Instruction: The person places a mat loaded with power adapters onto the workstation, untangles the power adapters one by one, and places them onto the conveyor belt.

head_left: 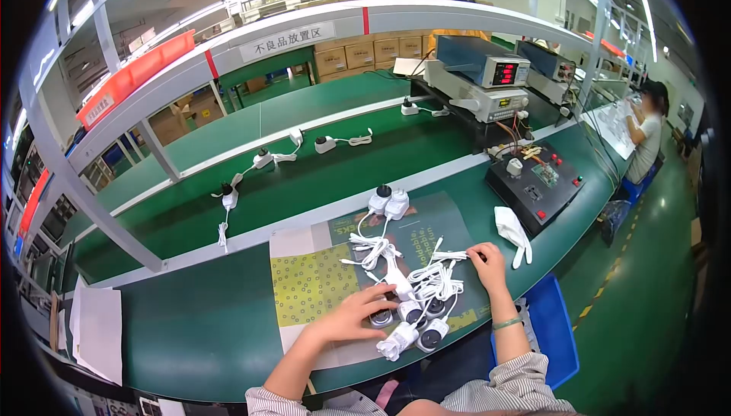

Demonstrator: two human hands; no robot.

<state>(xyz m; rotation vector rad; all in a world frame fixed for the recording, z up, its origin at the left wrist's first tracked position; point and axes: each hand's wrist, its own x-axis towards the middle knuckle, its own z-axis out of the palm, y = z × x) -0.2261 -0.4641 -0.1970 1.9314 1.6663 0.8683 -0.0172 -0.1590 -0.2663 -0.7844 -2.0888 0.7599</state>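
Several white power adapters (401, 340) with black round parts and bundled white cables lie in a cluster on a printed sheet (312, 283). My left hand (356, 315) reaches over the left side of this cluster, fingers spread around an adapter, and whether it grips one is unclear. At the right edge of the sheet, my right hand (484, 262) has its thumb and fingertips pinched together at the end of a white cable (451, 255). Two more adapters (389, 201) stand at the top of the sheet, their cables running down toward the pile.
A white glove (514, 235) lies right of the sheet, below a black test box (537, 186). Instruments (487, 62) stand behind. More adapters (325, 144) sit on the green belt (297, 180). A blue bin (552, 332) is at lower right. A person (647, 130) sits far right.
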